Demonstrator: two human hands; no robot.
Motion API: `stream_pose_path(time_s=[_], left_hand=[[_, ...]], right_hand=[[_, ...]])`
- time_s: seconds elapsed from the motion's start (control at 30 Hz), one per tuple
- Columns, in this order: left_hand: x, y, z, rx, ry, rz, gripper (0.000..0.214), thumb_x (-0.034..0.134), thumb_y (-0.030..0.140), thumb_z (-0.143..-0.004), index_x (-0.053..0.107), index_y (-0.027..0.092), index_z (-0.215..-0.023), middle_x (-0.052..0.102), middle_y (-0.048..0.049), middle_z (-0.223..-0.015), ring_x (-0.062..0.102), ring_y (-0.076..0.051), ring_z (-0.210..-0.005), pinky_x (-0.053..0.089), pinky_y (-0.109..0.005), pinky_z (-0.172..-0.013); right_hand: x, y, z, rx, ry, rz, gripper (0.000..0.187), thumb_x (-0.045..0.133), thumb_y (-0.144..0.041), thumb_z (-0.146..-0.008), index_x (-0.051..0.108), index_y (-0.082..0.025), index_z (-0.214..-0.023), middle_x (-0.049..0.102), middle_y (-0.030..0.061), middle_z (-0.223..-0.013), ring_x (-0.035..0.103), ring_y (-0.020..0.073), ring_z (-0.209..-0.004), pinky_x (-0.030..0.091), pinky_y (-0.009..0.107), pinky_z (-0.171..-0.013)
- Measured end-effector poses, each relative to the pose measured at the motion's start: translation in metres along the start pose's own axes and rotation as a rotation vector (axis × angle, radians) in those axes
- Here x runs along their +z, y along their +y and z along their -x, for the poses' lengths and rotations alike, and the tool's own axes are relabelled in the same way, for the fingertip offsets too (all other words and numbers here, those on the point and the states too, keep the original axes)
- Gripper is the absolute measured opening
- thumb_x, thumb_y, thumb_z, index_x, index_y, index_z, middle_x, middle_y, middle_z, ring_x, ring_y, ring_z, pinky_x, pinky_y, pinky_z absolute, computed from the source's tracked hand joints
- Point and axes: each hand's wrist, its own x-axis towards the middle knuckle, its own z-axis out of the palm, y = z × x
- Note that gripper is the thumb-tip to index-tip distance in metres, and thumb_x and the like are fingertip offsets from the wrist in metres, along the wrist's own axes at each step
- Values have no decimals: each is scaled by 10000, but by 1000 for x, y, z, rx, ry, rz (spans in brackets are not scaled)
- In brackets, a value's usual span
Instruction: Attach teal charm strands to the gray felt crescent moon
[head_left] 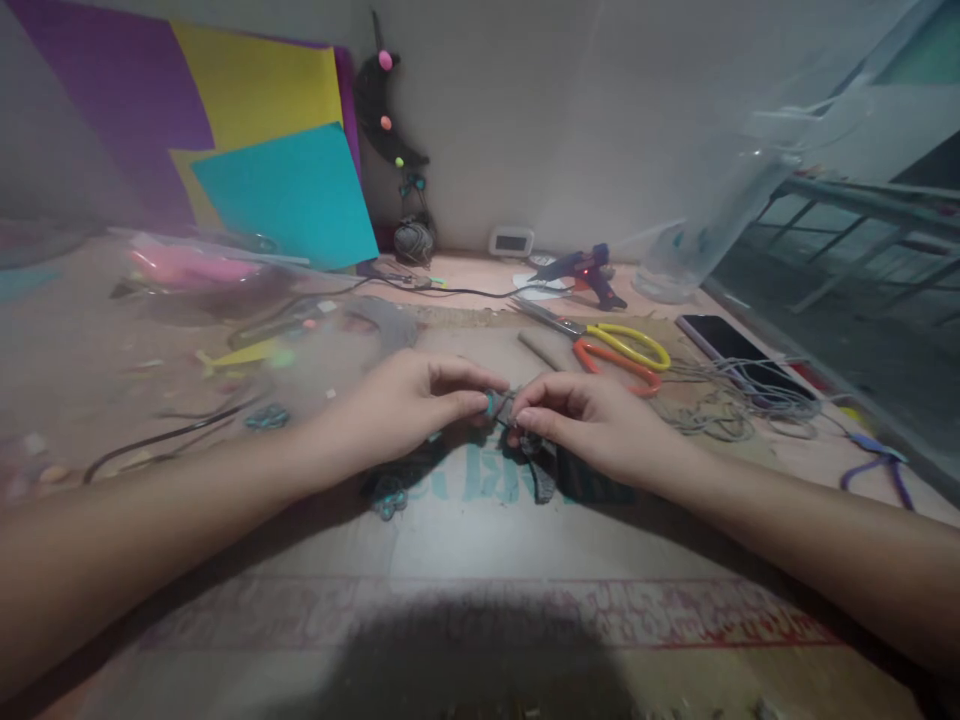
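My left hand [416, 400] is closed, thumb and fingers pinching a small grey-and-teal cord ornament [496, 405]. Close beside it, my right hand [577, 415] pinches the grey part of the same piece with thumb and forefinger. The fingertips hide much of its shape. A dark grey end [541, 482] dangles below my right fingers. Nearest my left forearm, a small teal-and-grey knotted piece [390, 502] lies on the printed board [465, 545]. Another such piece [267, 416] rests farther left.
Scissors [622, 350] with yellow and orange handles lie beyond my right hand. To the right are a tangle of grey cord [712, 400] and a phone [739, 355]. A glue gun [589, 272] and a clear jug [697, 230] stand behind. Coloured sheets [289, 200] lean on the wall.
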Motion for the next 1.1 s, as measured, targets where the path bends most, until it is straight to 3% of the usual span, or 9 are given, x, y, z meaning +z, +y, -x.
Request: stream_pose_path(time_s=[0.2,0.5,0.93,1.1], left_hand=[[3,-7,1,-43,-5,85,303,700,407,-841,738,233,-1086,765,-44,-1024,703,-203,-915,546,-311,-783],[5,-9,2,-62,-16,125,312,702,406,-835,728,219,-1084,760,-50,-974,700,-203,-862,541,-296,-712],[10,-7,4,-36,33,49,285,724,416,-816,724,213,-1016,752,-37,-909,685,-189,-808,513,-287,-690],[8,-5,2,-39,61,40,308,714,386,-817,683,210,-1069,726,-31,-878,681,-182,-778,514,-282,-654]], right_hand=[[1,-2,-2,21,-2,-20,197,688,-377,-837,653,-182,-829,697,28,-764,622,145,-686,482,301,-646],[3,-5,-1,32,29,-7,240,731,-409,-795,638,-188,-797,682,17,-720,591,137,-641,447,284,-589],[6,-9,-1,27,37,53,139,688,-311,-824,659,-184,-776,668,-1,-680,554,109,-578,422,252,-534],[5,-9,-3,-18,17,15,172,651,-343,-877,680,-179,-836,725,24,-774,635,130,-666,496,271,-621]])
